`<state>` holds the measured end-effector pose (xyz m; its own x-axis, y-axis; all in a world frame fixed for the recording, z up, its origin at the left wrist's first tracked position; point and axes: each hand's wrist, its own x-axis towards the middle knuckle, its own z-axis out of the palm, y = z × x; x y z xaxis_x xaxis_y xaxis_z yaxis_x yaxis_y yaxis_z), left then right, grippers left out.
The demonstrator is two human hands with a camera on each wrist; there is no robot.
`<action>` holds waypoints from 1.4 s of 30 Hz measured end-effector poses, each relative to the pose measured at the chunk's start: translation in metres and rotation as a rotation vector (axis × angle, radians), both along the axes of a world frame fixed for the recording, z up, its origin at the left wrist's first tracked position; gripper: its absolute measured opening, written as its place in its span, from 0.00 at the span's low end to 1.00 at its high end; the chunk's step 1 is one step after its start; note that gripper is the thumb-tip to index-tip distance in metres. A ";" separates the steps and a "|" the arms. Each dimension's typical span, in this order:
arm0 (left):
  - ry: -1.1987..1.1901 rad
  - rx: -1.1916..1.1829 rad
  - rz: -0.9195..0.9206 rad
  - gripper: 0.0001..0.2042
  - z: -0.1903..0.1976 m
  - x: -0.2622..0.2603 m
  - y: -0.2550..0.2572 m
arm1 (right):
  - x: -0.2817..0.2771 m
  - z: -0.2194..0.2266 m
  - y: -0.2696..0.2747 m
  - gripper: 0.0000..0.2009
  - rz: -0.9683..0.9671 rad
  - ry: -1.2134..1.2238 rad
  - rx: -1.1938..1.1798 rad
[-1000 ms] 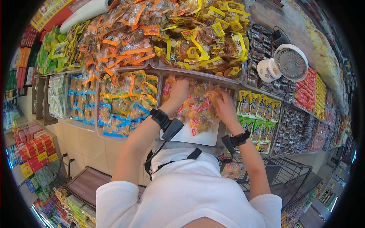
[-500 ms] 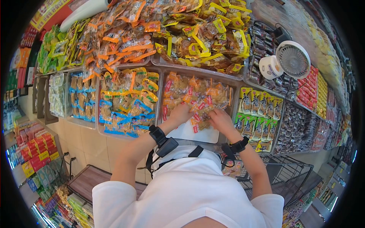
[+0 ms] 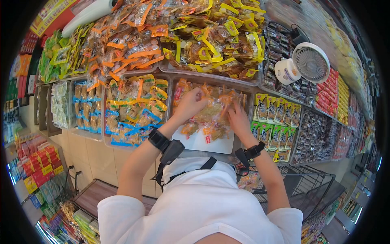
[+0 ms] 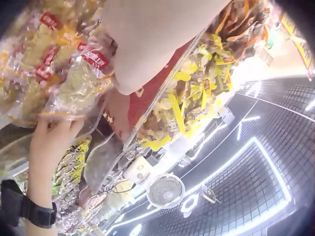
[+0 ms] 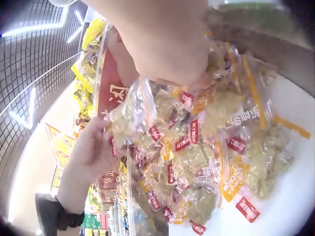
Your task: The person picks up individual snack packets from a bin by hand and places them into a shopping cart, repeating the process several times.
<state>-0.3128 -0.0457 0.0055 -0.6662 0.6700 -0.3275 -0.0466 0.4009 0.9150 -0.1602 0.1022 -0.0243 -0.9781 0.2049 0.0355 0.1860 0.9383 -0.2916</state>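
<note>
"What's on the left?"
"Just left of your left hand (image 3: 191, 106) lie snack bags (image 3: 136, 110) with blue and yellow edges."
"And that hand?"
"Its fingers are curled beside a clear packet; the pictures don't settle whether you're pinching it."
"The packets?"
"Those clear packets (image 3: 213, 110) with red and orange labels lie between and under your hands, piled over the white bottom of a tray (image 3: 199, 143)."
"The right hand (image 3: 239, 120)?"
"Apart from your left, straight fingers touching the packets. Right of it are green-and-yellow bags (image 3: 277, 122); beyond them, a fan (image 3: 310, 65)."
</note>
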 end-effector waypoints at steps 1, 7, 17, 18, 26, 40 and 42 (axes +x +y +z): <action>-0.002 0.003 -0.005 0.11 0.000 0.004 0.011 | -0.001 -0.007 0.002 0.17 -0.030 -0.027 -0.029; 0.043 0.020 0.203 0.13 -0.038 0.007 0.051 | 0.001 -0.003 0.009 0.19 -0.286 -0.004 -0.404; 0.018 0.170 0.068 0.12 -0.045 0.038 0.062 | -0.006 0.003 0.003 0.30 -0.121 -0.026 -0.093; 0.119 0.103 -0.009 0.13 -0.022 0.036 0.059 | -0.008 -0.002 0.005 0.30 -0.119 -0.012 -0.096; 1.136 -0.180 -0.298 0.19 -0.052 0.023 0.014 | -0.015 -0.009 0.010 0.24 -0.056 0.004 -0.035; 1.119 -0.236 -0.365 0.20 -0.015 0.031 -0.007 | -0.010 0.013 -0.004 0.25 -0.082 0.067 -0.082; 1.067 -0.272 -0.370 0.18 -0.011 0.036 -0.021 | -0.001 0.010 -0.009 0.23 -0.049 0.138 -0.126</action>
<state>-0.2769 -0.0668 -0.0054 -0.4686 0.8753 0.1191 0.8573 0.4181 0.3006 -0.1616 0.0930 -0.0142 -0.9545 0.2634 0.1400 0.1803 0.8834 -0.4326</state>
